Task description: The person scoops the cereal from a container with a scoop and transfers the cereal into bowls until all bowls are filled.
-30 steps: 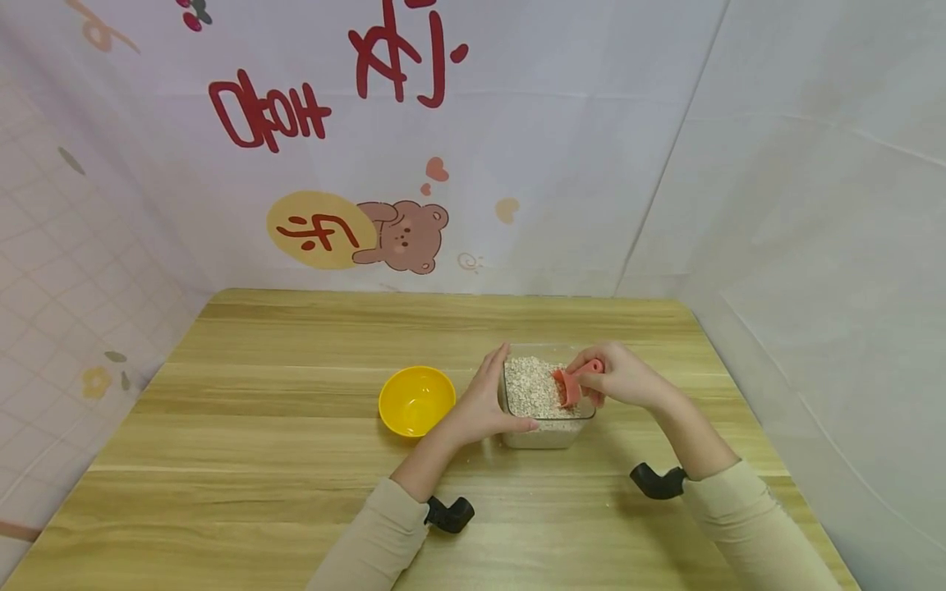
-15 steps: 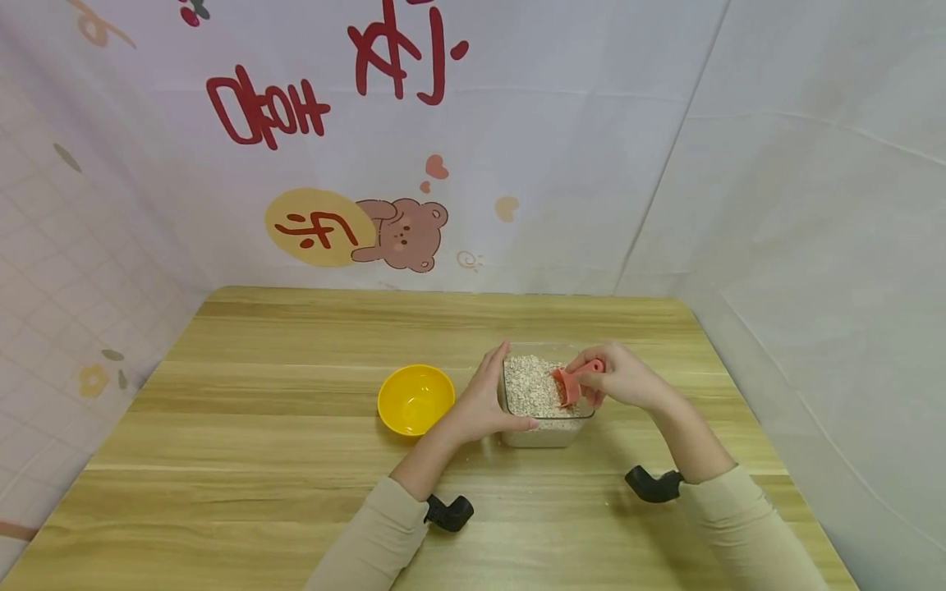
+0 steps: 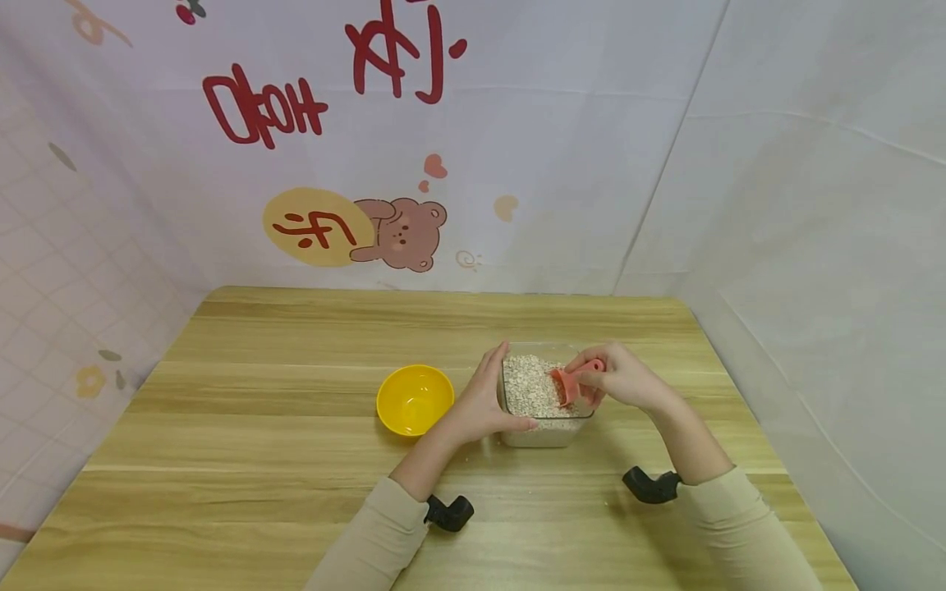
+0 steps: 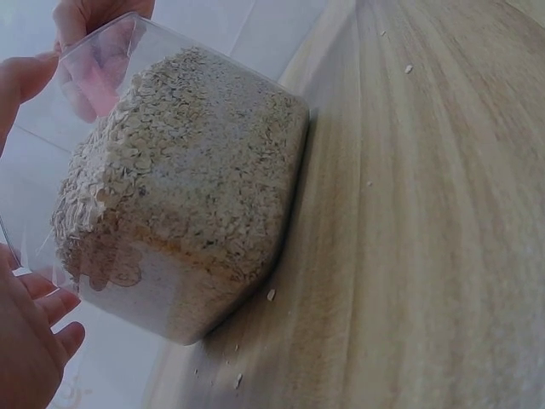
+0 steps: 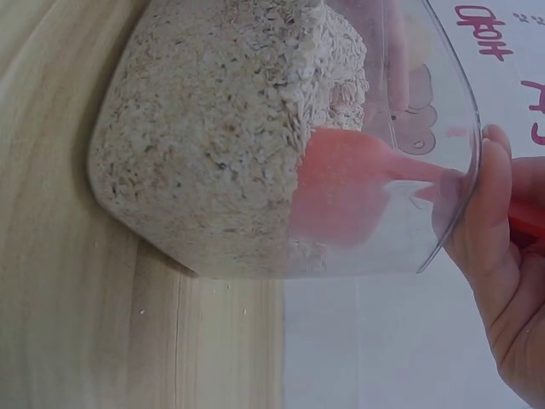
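Note:
A clear square-sided container (image 3: pixel 538 437) filled with rolled oats (image 3: pixel 530 386) stands on the table. My left hand (image 3: pixel 480 406) grips its left side, thumb at the front wall and fingers toward the back corner. Between thumb and fingers, my right hand (image 3: pixel 624 379) holds the handle of a coral-red scoop (image 3: pixel 569 387). The scoop's cup is inside the container at the right, tilted; in the right wrist view the scoop (image 5: pixel 341 187) shows through the clear wall, partly sunk in the oats. In the left wrist view the scoop is mostly hidden behind oats and container.
A yellow bowl (image 3: pixel 415 400) stands left of the container, beside my left wrist, with no food visible in it. A few loose oat flakes (image 4: pixel 272 295) lie on the wooden table (image 3: pixel 244 443). White printed sheets (image 3: pixel 576 148) hang behind and at both sides.
The head view has shifted very slightly. Both hands, the scoop and the container keep nearly the same positions.

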`<move>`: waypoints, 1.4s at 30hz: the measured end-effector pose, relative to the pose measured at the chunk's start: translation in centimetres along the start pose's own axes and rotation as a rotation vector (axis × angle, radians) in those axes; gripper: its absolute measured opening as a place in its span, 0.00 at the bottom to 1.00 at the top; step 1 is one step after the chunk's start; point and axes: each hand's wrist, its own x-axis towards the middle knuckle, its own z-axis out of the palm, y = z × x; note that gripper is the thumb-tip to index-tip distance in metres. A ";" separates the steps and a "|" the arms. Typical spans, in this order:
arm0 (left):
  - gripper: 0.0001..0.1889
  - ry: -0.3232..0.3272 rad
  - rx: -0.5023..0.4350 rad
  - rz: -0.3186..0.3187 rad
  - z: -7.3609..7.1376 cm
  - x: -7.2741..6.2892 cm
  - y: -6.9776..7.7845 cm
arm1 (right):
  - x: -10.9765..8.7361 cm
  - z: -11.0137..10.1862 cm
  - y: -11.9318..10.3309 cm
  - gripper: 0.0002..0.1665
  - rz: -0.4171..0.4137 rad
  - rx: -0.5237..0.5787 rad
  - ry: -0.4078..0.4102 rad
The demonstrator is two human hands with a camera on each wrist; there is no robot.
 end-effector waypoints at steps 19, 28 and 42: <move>0.67 0.012 -0.023 -0.010 0.2 -0.2 0.1 | 0.3 0.5 0.7 0.13 -0.017 0.102 0.009; 0.67 0.010 -0.020 0.006 0.1 -0.2 0.1 | 0.1 0.8 0.9 0.13 0.016 0.219 0.028; 0.67 0.019 -0.015 0.008 0.2 -0.2 0.0 | 0.4 1.3 1.2 0.16 0.044 0.247 0.047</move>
